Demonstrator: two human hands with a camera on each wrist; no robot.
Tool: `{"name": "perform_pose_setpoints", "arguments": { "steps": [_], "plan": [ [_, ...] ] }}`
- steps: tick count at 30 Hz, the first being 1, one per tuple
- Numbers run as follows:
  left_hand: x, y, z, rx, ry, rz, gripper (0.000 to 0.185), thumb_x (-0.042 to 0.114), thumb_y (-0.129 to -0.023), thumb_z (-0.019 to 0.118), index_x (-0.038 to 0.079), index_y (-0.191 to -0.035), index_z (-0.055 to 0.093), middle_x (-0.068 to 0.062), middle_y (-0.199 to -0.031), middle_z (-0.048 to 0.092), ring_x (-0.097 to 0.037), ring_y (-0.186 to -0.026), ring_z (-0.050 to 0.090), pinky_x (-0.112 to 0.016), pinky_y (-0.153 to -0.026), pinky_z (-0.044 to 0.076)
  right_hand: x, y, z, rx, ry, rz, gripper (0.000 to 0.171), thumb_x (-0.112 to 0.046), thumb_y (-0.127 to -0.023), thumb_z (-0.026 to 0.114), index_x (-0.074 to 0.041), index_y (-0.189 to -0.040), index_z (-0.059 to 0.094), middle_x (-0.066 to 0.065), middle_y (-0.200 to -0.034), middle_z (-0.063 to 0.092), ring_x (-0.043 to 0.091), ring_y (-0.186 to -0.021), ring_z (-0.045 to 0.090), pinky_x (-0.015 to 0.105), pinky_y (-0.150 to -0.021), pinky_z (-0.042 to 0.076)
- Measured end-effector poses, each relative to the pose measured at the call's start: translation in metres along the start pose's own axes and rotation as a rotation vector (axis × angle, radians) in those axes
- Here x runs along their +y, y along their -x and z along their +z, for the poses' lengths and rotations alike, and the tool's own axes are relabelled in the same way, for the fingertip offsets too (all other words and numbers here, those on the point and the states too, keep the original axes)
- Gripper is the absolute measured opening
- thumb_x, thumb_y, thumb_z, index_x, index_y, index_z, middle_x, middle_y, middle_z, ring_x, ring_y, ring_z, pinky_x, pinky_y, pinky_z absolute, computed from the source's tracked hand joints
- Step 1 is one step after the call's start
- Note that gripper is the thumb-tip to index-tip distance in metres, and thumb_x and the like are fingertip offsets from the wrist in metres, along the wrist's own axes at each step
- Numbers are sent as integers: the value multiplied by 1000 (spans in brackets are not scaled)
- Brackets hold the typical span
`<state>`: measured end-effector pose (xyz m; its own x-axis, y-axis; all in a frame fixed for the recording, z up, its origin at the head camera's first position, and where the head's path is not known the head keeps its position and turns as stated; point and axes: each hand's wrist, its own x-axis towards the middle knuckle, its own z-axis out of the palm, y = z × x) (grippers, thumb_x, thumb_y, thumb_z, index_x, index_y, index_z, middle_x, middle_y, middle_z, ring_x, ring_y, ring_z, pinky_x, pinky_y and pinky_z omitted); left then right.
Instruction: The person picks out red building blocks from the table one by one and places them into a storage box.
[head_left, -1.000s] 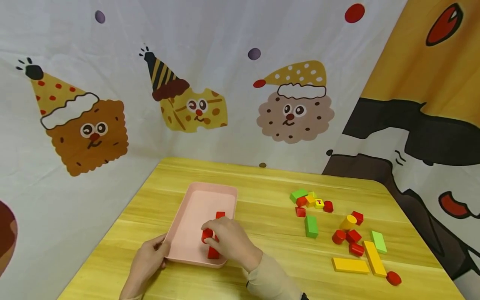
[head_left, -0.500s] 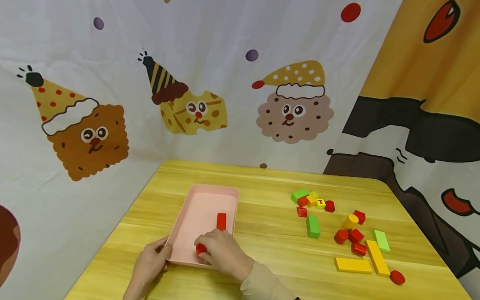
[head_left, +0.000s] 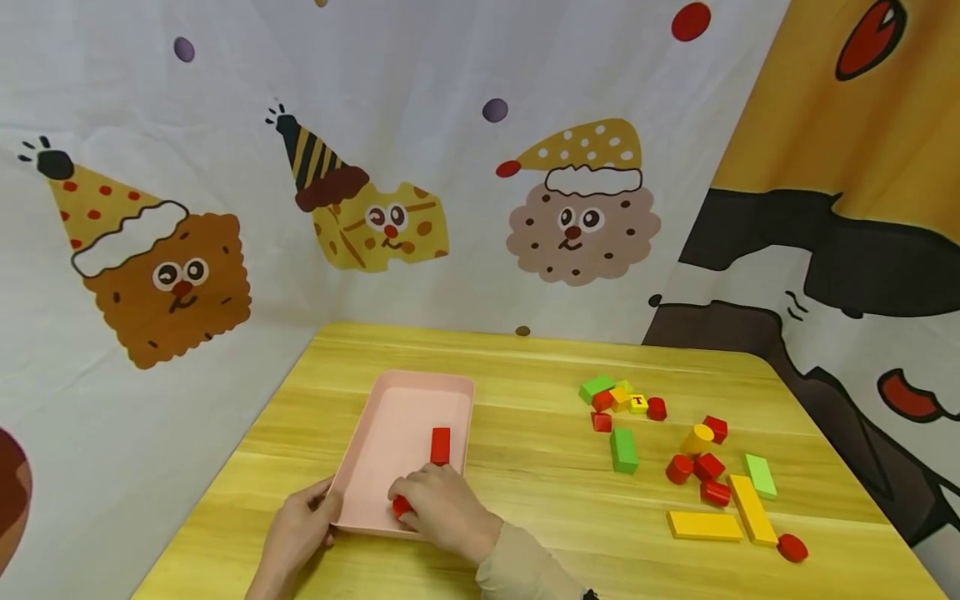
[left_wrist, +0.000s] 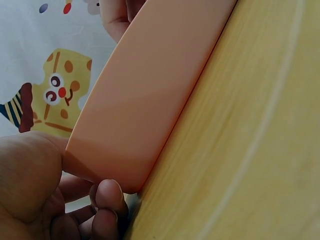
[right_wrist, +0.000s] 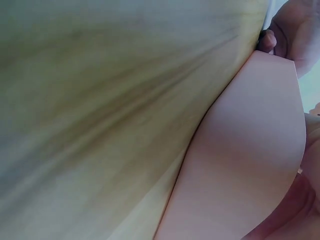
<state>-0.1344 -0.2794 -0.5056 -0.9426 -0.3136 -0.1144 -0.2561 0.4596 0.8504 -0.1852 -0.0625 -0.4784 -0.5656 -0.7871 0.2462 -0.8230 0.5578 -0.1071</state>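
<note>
A shallow pink tray (head_left: 367,446) lies on the table in the head view. My left hand (head_left: 300,525) grips its near left corner; in the left wrist view the left hand (left_wrist: 65,200) has its thumb at the rim and its fingers curled below. Inside the tray, close to its near edge, my right hand (head_left: 446,508) holds a red cylinder block (head_left: 401,506), partly covered by the fingers. A red rectangular block (head_left: 441,446) lies just beyond that hand, along the tray's right side. In the right wrist view, the tray wall (right_wrist: 240,145) hides most of the right hand.
Wooden blocks lie scattered on the right of the table: green ones (head_left: 624,451), yellow bars (head_left: 703,526), an upright yellow cylinder (head_left: 698,437) and several red pieces (head_left: 679,469). A small group with a lettered yellow cube (head_left: 637,403) sits farther back. A printed curtain (head_left: 420,308) hangs behind.
My right hand has moved toward the tray's near edge with the red cylinder block, then stayed almost still over the last half second. The left hand keeps its grip on the corner.
</note>
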Motion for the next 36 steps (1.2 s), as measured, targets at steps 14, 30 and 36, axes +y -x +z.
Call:
{"name": "perform_pose_setpoints", "arguments": {
  "steps": [14, 30, 36],
  "plan": [
    [1, -1, 0, -1, -7, 14, 43, 18, -95, 56, -1, -133, 57, -5, -72, 57, -18, -49, 55, -28, -46, 46, -3, -1, -3, -56, 23, 31, 26, -28, -80, 80, -24, -104, 69, -13, -87, 67, 5, -79, 60, 25, -76, 46],
    [-2, -1, 0, 9, -4, 11, 43, 17, -95, 56, -2, -133, 56, -5, -73, 57, -18, -49, 55, -27, -46, 45, 14, 22, -21, 75, -101, 23, 23, -25, -90, 70, -17, -111, 69, -10, -108, 65, 11, -103, 56, 26, -92, 45],
    [-2, 0, 3, 2, 7, -10, 44, 17, -93, 55, -1, -134, 56, -6, -74, 57, -18, -50, 55, -27, -45, 46, 26, 34, -32, 74, -159, 105, 24, -25, -91, 69, -15, -112, 69, -6, -104, 65, 10, -99, 57, 29, -90, 47]
  ]
}}
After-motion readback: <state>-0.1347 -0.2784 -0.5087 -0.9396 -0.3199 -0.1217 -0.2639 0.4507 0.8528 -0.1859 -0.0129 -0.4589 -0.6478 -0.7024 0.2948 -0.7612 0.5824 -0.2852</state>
